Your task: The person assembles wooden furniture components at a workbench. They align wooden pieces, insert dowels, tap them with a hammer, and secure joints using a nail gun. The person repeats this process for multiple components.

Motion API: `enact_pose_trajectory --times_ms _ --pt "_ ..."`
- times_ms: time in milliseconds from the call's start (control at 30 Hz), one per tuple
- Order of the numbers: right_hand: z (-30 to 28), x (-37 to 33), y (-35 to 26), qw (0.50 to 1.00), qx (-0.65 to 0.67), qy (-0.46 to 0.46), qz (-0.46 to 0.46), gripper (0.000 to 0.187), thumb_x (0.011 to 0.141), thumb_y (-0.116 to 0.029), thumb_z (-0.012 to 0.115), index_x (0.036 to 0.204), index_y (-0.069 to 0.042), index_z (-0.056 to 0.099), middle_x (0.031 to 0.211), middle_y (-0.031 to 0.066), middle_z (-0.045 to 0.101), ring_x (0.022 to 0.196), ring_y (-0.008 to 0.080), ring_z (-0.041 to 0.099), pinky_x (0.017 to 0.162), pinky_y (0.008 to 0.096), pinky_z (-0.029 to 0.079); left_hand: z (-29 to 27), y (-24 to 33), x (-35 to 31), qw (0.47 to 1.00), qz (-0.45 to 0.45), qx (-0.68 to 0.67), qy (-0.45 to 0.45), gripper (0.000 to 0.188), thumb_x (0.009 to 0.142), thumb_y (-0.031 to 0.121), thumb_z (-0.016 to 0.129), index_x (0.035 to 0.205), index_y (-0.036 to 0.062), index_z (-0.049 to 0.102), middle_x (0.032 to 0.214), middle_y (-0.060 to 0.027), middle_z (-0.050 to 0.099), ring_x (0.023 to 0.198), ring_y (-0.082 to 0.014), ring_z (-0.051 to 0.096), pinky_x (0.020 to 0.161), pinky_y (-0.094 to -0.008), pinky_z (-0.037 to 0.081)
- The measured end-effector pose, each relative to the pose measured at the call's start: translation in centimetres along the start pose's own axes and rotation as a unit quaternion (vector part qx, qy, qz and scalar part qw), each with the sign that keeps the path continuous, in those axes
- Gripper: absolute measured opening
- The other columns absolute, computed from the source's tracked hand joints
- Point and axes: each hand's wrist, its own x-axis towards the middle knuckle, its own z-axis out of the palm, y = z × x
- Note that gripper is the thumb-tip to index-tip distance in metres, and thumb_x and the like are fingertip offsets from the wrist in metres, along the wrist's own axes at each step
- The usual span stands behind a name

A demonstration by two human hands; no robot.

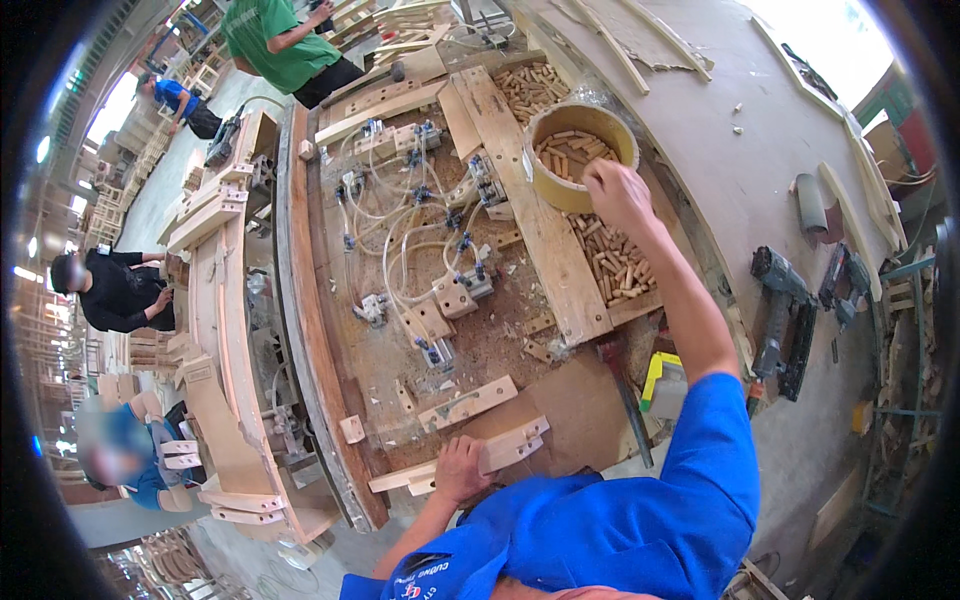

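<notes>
- One round yellowish tub [552,190] is standing over the trough at the far side of the bench, holding many wooden dowels [565,150], too many to count.
- The right hand [615,188] is dipping over the tub's rim, its arm reaching far forward, wrist bending down and fingers curling together; whether they are gripping a dowel I cannot tell.
- The left hand [462,468] is bending its fingers over at least two pale wooden rails [518,447] at the bench's near edge, holding them from above.
- One drilled wooden piece [468,403] is lying just beyond the rails.
- Two heaps of loose dowels are showing, one beyond the tub [530,88], one nearer [612,262].
- One long plank [545,225] is running alongside them.
- Two nail guns [783,275] [845,283] are lying to the right.
- Four co-workers are working on the left and beyond.
</notes>
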Motion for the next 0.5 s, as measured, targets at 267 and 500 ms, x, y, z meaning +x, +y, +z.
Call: enact_pose_trajectory --times_ms 267,500 --pt "8.0 12.3 -0.4 0.928 -0.164 -0.239 0.232 0.041 0.089 -0.016 0.072 0.126 -0.001 0.077 0.134 0.0236 0.073 0.126 0.0340 0.072 0.103 0.0464 0.058 -0.2 -0.1 0.4 1.000 -0.001 -0.009 0.027 0.062 0.070 0.038 0.088 0.121 0.0122 0.063 0.108 -0.0107 0.061 0.103 -0.0344 0.062 0.085 -0.0498 0.050" --pt "6.8 10.4 3.4 0.983 -0.045 -0.134 0.119 0.032 0.091 -0.018 0.071 0.114 0.004 0.076 0.114 0.0256 0.077 0.106 0.0387 0.075 0.091 0.0474 0.060 0.1 -0.3 0.3 0.999 0.020 -0.010 0.028 0.061 0.071 0.038 0.087 0.120 0.0116 0.062 0.109 -0.0107 0.061 0.104 -0.0340 0.061 0.085 -0.0493 0.050"
